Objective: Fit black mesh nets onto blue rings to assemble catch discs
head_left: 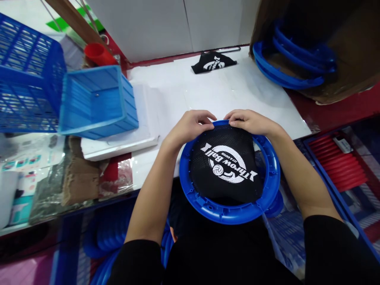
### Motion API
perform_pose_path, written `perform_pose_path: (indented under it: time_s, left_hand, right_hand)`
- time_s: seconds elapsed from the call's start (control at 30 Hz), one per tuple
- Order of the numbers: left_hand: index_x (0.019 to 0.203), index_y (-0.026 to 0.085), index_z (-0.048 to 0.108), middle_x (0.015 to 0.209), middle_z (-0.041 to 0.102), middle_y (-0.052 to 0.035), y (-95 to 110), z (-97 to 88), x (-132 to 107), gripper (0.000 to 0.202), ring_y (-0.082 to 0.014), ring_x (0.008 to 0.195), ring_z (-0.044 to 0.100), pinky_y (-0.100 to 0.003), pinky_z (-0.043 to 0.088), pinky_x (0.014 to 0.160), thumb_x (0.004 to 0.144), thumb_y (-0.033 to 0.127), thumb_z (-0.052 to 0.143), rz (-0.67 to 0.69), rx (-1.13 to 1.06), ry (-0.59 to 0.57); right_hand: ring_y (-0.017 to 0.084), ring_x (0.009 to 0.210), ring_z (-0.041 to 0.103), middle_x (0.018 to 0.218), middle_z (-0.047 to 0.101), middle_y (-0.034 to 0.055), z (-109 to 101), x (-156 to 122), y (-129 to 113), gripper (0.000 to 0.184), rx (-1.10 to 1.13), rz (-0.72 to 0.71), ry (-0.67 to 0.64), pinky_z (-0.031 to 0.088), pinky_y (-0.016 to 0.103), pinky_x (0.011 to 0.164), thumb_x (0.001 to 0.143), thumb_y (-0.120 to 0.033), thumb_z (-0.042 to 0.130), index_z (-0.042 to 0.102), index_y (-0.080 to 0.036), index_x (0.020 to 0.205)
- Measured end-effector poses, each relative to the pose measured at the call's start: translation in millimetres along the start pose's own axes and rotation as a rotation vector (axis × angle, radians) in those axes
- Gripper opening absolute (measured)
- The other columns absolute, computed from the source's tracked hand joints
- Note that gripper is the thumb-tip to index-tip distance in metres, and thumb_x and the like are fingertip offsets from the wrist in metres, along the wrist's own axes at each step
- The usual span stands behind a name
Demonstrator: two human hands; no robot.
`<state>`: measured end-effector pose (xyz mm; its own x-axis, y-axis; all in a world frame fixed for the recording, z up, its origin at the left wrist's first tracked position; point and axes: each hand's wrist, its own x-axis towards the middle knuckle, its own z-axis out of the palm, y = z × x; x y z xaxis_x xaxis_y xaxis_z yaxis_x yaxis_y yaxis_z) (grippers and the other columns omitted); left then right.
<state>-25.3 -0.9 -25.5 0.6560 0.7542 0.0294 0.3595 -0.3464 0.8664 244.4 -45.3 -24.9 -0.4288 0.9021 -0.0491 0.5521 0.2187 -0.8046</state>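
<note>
A blue plastic ring (pixel 228 213) leans against the near table edge in front of my body. Across its middle lies a black mesh cloth (pixel 204 178) printed in white with "Throw Ball". At the ring's far rim, my left hand (pixel 194 126) pinches the ring and the cloth edge between thumb and fingers. Close beside it, my right hand (pixel 247 120) grips the same rim with bent fingers, pressing at the cloth's edge. On the right side a gap shows between cloth and ring.
Another printed black cloth (pixel 213 63) lies at the table's back. A light-blue bin (pixel 96 99) and a blue crate (pixel 29 71) stand left. At right, a cardboard box (pixel 350 51) holds several blue rings (pixel 297 77); red rings (pixel 335 162) are stacked below.
</note>
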Motion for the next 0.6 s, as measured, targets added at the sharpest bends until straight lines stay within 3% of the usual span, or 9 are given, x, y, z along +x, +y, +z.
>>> perform_pose_path:
  time_s: [0.3,0.5,0.6]
  left_hand:
    - [0.110,0.019,0.077,0.088,0.083,-0.0041,-0.8,0.3,-0.1,0.024,-0.0202,0.084,0.078,-0.036,0.063,0.086,0.086,0.021,0.071,0.037,0.017,-0.017]
    - [0.094,0.023,0.080,0.090,0.083,-0.0013,4.2,-3.3,-1.1,0.014,-0.0219,0.091,0.077,-0.041,0.059,0.095,0.087,0.020,0.067,0.199,0.288,0.022]
    - [0.101,0.023,0.080,0.089,0.083,-0.0017,3.7,-5.7,0.2,0.019,-0.0215,0.086,0.076,-0.040,0.060,0.091,0.086,0.021,0.071,0.129,0.251,0.002]
  right_hand:
    - [0.028,0.121,0.071,0.132,0.078,0.0039,0.3,-1.8,0.5,0.013,-0.047,-0.008,0.018,0.050,0.052,0.116,0.093,-0.029,0.065,0.073,-0.027,0.083]
    - [0.028,0.122,0.070,0.131,0.078,0.0049,2.3,-2.1,1.4,0.013,0.004,0.001,0.045,0.050,0.054,0.116,0.091,-0.033,0.067,0.074,-0.026,0.084]
    - [0.028,0.122,0.070,0.132,0.078,0.0048,3.1,-3.3,-0.1,0.013,0.013,0.003,0.048,0.049,0.054,0.117,0.091,-0.034,0.066,0.075,-0.026,0.085]
